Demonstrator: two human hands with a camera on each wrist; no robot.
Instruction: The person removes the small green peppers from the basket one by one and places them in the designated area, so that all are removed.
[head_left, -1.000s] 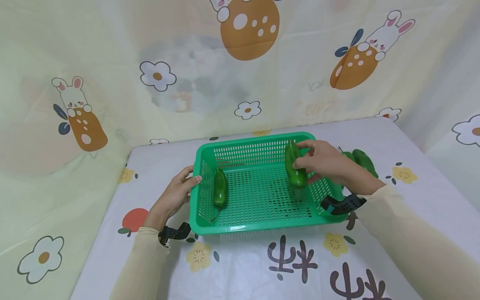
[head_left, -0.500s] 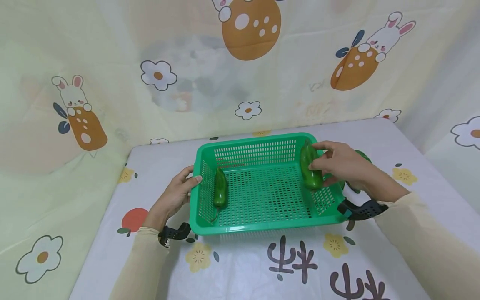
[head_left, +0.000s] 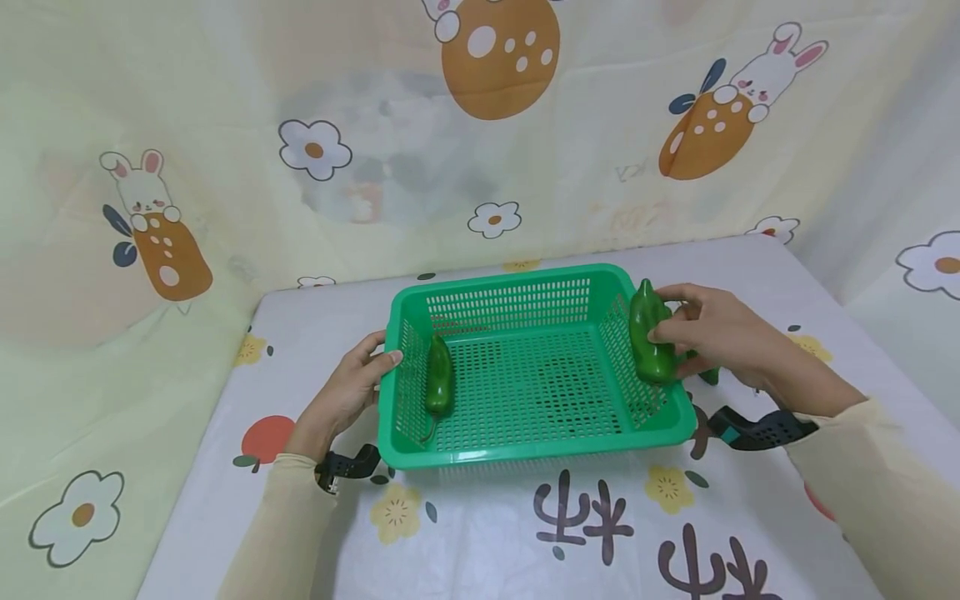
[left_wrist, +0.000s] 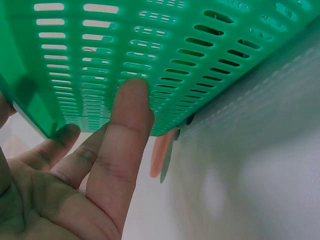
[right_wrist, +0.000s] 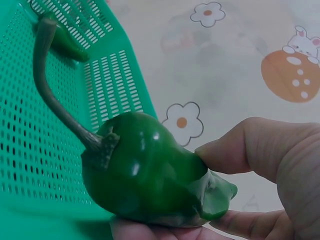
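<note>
My left hand (head_left: 352, 387) holds the left end of a green plastic basket (head_left: 540, 451), its thumb over the rim. In the left wrist view its fingers (left_wrist: 129, 135) lie against the slotted outer wall. Between thumb and fingers, my right hand (head_left: 727, 333) pinches a glossy green pepper (head_left: 649, 337) over the basket's right rim. The pepper's long curved stem (right_wrist: 47, 92) points toward the basket in the right wrist view. A slimmer green pepper (head_left: 439, 379) lies inside along the left wall, stem toward the near side.
Just right of the basket, part of another green pepper (head_left: 708, 374) shows on the table, mostly hidden by my right hand. A printed cloth (head_left: 585, 533) covers the table. Behind it hangs a patterned curtain (head_left: 405, 100).
My right hand has carried the pepper rightward, from over the basket's inside to its right rim. The left hand, the basket and the pepper lying in it stay put.
</note>
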